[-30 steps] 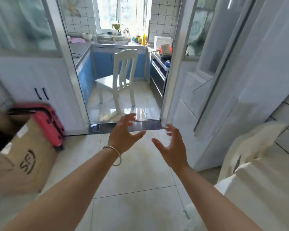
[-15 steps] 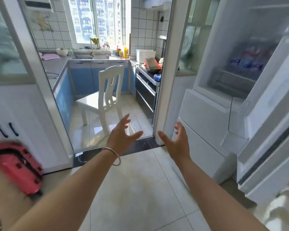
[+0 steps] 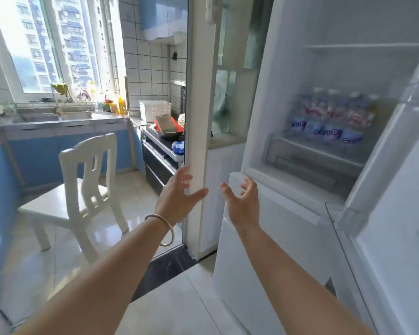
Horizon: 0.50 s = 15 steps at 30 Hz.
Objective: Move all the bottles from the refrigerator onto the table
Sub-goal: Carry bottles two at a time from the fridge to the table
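Bottles (image 3: 329, 122) with purple lettering, refrigerator (image 3: 288, 153) shelf

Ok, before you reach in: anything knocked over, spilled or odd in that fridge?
Nothing stands out. The bottles stand upright, packed together on one refrigerator shelf, though blurred. Both hands are empty: left hand, right hand.

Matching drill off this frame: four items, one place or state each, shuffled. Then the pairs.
Things:
1. bottles
2. chair
3. bracelet
4. basket

Places or states:
A. on the left wrist
B. on the kitchen counter
C. on a shelf in the open refrigerator
D. standing on the kitchen floor

Pairs: 1-C, 2-D, 3-A, 4-B
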Available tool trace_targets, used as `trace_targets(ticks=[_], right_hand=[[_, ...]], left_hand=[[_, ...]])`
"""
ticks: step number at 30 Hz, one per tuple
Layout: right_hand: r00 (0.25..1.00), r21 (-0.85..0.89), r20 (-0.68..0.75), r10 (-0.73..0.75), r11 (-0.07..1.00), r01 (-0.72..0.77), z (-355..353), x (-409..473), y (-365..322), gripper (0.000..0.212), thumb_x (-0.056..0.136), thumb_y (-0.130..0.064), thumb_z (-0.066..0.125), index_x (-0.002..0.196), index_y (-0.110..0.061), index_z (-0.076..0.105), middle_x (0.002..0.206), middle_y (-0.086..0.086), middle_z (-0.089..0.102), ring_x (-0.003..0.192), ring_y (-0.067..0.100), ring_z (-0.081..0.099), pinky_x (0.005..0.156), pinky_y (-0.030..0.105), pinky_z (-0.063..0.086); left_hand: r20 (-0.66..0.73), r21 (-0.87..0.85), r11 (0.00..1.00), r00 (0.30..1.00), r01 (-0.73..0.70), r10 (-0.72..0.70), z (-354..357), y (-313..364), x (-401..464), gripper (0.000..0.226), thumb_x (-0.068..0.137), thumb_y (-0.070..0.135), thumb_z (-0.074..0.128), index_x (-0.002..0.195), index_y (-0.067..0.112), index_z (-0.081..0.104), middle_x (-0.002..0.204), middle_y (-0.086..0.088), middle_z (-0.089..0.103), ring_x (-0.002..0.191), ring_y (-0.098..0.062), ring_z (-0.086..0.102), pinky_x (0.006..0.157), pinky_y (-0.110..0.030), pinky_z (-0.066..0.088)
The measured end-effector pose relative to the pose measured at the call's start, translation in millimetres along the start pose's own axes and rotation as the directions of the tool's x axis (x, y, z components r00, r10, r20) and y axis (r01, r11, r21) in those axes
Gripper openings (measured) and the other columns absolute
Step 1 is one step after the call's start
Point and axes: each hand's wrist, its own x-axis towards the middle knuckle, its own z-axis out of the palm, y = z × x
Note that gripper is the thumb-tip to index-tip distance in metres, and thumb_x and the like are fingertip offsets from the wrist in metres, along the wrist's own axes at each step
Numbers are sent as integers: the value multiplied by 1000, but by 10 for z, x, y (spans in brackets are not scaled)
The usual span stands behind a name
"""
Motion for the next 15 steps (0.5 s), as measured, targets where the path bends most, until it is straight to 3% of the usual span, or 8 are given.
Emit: trace_targets(ticks=[6,12,15], right_hand=[[981,-48,-191,34,998,-44,70,1171,275,66,85,-45,59,139,-16,34,138,4,45,125,21,45,102,39,39],[915,-79,-386,115,984,-158,-5,2221,552,66,84,-47,58,139,-20,34,137,1,45,123,20,45,102,41,39],[870,-114,-480,112,976,-188,-146,2655,655,65,84,-45,59,138,-19,35,135,1,46,123,19,46,100,37,39]], left_hand=[[164,-73,993,981,-88,99,775,-196,1204,69,78,38,70,136,26,36,122,5,52,103,-9,52,88,-29,46],[326,-196,971,925,-139,198,1517,-188,2491,62,79,33,70,133,25,40,123,0,56,105,-15,58,88,-38,50],[397,-263,954,885,-145,244,1949,-79,3003,60,79,32,70,131,27,41,119,4,55,104,-15,58,80,-31,49]])
